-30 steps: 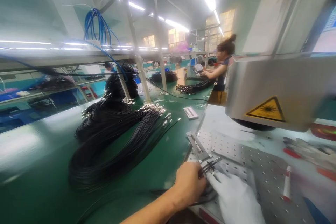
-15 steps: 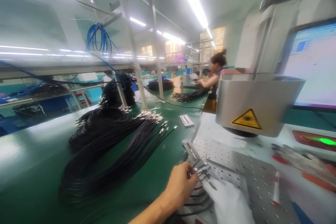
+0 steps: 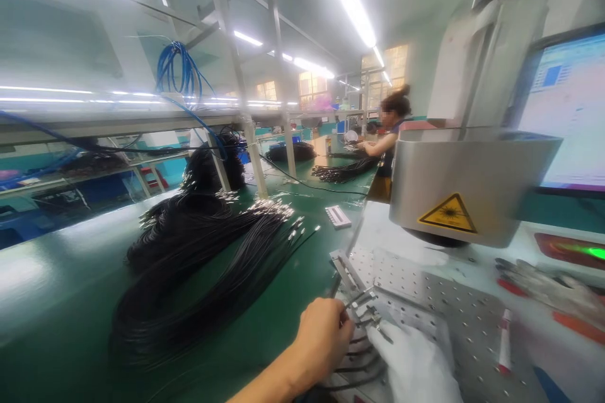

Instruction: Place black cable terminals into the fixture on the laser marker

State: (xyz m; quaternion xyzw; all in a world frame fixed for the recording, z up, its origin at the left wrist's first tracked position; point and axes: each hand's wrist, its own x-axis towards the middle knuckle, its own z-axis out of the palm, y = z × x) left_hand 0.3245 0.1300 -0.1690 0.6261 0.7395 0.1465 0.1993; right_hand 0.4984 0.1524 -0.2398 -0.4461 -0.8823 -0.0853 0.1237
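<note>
My bare left hand (image 3: pixel 326 330) is closed, its thumb and fingers pinching a black cable (image 3: pixel 348 306) beside the metal fixture. My right hand (image 3: pixel 413 359), in a white glove, has its fingertips together at the fixture's near right side; what they grip is too small to make out. The metal fixture (image 3: pixel 347 271) is a narrow slotted bar with silver connector ends (image 3: pixel 363 310) lying across it. Several black cables (image 3: pixel 350 368) curve out below it, between my hands. On the left, a big bundle of black cables (image 3: pixel 189 289) with silver tips lies on the green table (image 3: pixel 265 340).
The laser machine's head (image 3: pixel 467 189), with a yellow warning triangle, hangs above the perforated metal plate (image 3: pixel 466 302). Right of it lie a red-and-white marker (image 3: pixel 505 340), gloves (image 3: pixel 543 289) and a monitor (image 3: pixel 567 113). A small pale block (image 3: pixel 338 216) and a seated person (image 3: pixel 390 126) are farther back.
My left hand has shifted slightly left and down from the connector ends. My right hand stays at the fixture, and the whole view has swung a little.
</note>
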